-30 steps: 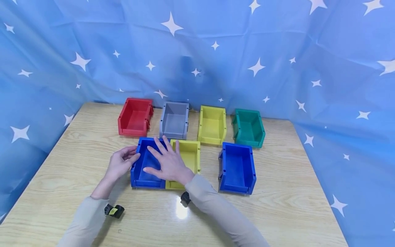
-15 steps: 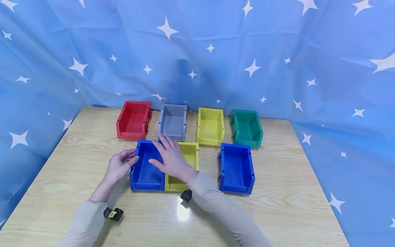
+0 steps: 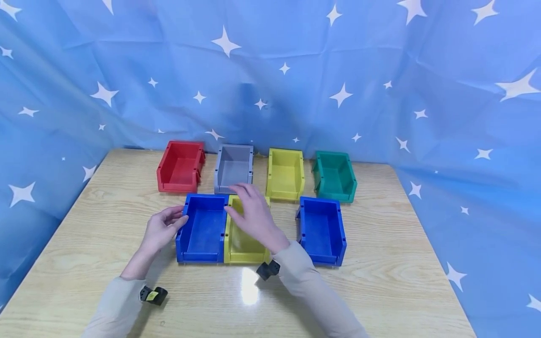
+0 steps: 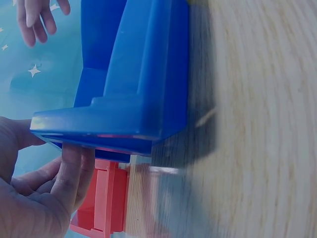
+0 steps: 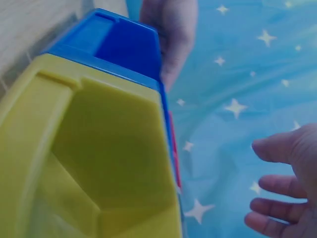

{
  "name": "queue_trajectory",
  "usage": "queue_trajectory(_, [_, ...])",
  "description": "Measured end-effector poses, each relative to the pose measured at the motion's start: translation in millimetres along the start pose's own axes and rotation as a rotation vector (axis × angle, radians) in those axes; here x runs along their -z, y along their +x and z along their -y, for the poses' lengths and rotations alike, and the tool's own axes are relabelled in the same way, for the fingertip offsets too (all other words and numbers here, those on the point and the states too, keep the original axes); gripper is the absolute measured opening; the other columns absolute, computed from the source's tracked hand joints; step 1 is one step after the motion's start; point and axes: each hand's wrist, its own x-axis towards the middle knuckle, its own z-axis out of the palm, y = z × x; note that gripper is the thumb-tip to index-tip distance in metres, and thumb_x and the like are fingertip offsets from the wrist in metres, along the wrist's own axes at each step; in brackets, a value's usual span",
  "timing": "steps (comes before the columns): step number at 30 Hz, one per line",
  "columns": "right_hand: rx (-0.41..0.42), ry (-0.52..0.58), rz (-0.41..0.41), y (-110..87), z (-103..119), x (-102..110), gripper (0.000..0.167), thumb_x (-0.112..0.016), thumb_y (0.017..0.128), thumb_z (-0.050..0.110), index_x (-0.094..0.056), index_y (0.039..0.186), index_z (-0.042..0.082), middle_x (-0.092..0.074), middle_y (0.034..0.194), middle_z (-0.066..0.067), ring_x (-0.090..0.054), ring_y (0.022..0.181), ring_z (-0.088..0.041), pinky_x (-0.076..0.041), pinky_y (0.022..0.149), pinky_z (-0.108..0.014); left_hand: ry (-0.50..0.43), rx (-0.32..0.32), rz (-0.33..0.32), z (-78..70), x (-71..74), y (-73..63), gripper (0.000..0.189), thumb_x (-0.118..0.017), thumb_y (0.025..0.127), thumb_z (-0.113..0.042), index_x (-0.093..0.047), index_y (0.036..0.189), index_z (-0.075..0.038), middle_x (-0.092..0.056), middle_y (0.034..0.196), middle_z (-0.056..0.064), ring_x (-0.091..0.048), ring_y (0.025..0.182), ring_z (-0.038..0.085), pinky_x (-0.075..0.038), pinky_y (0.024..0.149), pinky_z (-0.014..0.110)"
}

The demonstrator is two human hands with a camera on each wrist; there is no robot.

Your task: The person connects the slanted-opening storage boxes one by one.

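Note:
At the front left of the table, a blue storage bin [image 3: 204, 227] stands flush against a yellow storage bin [image 3: 247, 246]. My left hand [image 3: 162, 228] grips the blue bin's left side rim, thumb on top and fingers on the outer side. In the left wrist view, fingers [image 4: 72, 171] curl under that blue rim. Over the yellow bin hovers my right hand [image 3: 255, 213], fingers loosely bent, holding nothing. The right wrist view has this hand [image 5: 287, 186] apart from the bins.
Behind stand a red bin [image 3: 181, 169], a grey bin [image 3: 234, 168], a second yellow bin [image 3: 285, 174] and a green bin [image 3: 335, 177]. A second blue bin [image 3: 322, 230] sits front right on the wooden table [image 3: 393, 263]. A starry blue curtain [image 3: 270, 70] closes off the back.
My right hand has moved right, from spread over the blue bin to above the yellow one, its fingers drawing closer together. The left hand keeps its grip on the blue bin.

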Motion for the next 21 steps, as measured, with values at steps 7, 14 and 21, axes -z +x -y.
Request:
queue_trajectory(7, [-0.044, 0.036, -0.061, -10.4, -10.1, 18.9, 0.047, -0.069, 0.086, 0.02, -0.053, 0.126, 0.002, -0.055, 0.125, -0.013, -0.047, 0.118, -0.027, -0.039, 0.102, -0.038, -0.002, -0.005, -0.002, 0.0, -0.3, -1.1, 0.043, -0.059, 0.093, -0.018, -0.052, 0.126, 0.009, -0.058, 0.119, 0.028, -0.058, 0.106, 0.037, -0.051, 0.084, 0.026])
queue_trajectory(14, [-0.08, 0.085, -0.109, -24.3, -23.1, 38.8, 0.045, -0.069, 0.086, 0.017, -0.053, 0.124, 0.0, -0.054, 0.125, -0.015, -0.047, 0.119, -0.029, -0.041, 0.099, -0.041, 0.006, 0.003, -0.002, -1.6, -1.0, -2.1, 0.043, -0.059, 0.093, -0.018, -0.051, 0.126, 0.009, -0.058, 0.119, 0.028, -0.058, 0.106, 0.037, -0.05, 0.085, 0.029])
queue_trajectory(21, [-0.122, 0.096, -0.211, -37.7, -43.3, 61.2, 0.045, -0.069, 0.085, 0.014, -0.054, 0.124, -0.002, -0.055, 0.123, -0.018, -0.05, 0.116, -0.031, -0.042, 0.096, -0.044, 0.01, 0.016, 0.004, -3.8, -1.0, -3.3, 0.043, -0.058, 0.094, -0.019, -0.051, 0.127, 0.008, -0.057, 0.12, 0.027, -0.058, 0.107, 0.037, -0.05, 0.085, 0.028])
